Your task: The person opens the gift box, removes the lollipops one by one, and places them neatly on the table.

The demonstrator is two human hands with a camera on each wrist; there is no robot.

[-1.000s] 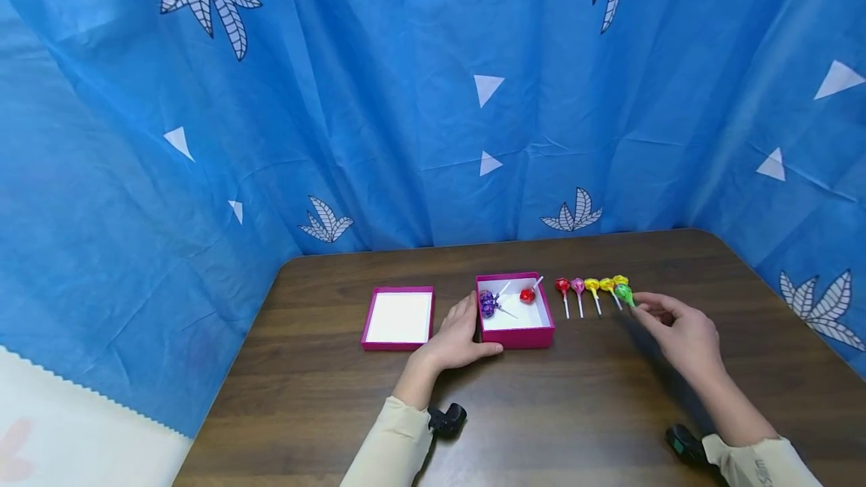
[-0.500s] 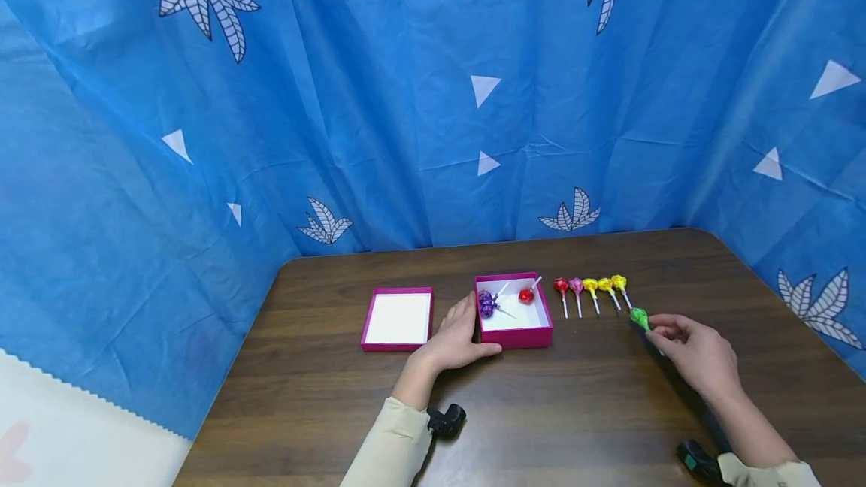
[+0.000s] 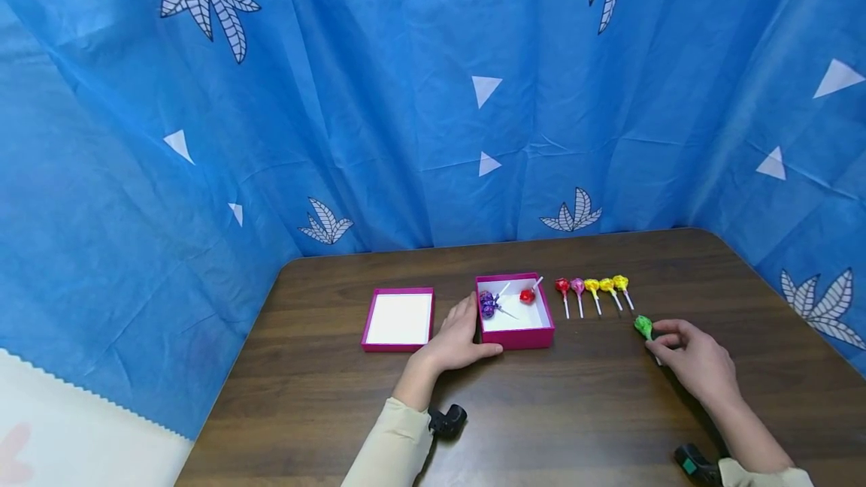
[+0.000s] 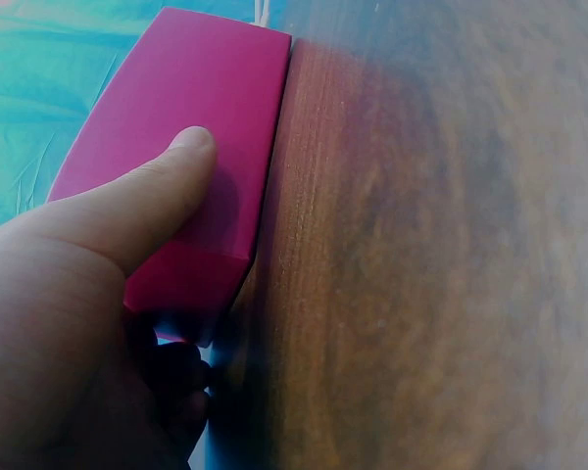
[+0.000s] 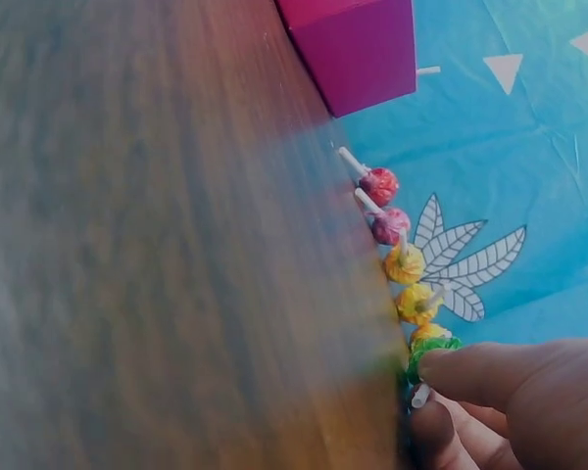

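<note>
A pink box [image 3: 517, 337] with a white inside stands mid-table. Inside it lie purple lollipops [image 3: 487, 305] at the left and a red lollipop [image 3: 527, 296] at the right. My left hand [image 3: 455, 337] rests against its left side, fingers extended, and the thumb lies along its front wall [image 4: 216, 88]. My right hand [image 3: 700, 359] pinches a green lollipop [image 3: 643, 325] by its white stick between thumb and fingers, low over the table. In the right wrist view the thumb covers part of its green wrapper [image 5: 433, 346].
To the box's right runs a row of lollipops: one red [image 3: 562, 285], one pink [image 3: 577, 285] and several yellow [image 3: 607, 285], sticks towards me. Left of the box lies a pink-rimmed white lid [image 3: 397, 349]. A blue patterned curtain [image 3: 406, 96] hangs behind the brown table [image 3: 304, 397].
My right hand has drawn the green lollipop away from the row's right end, towards me and slightly right. The left hand and the box have stayed in place.
</note>
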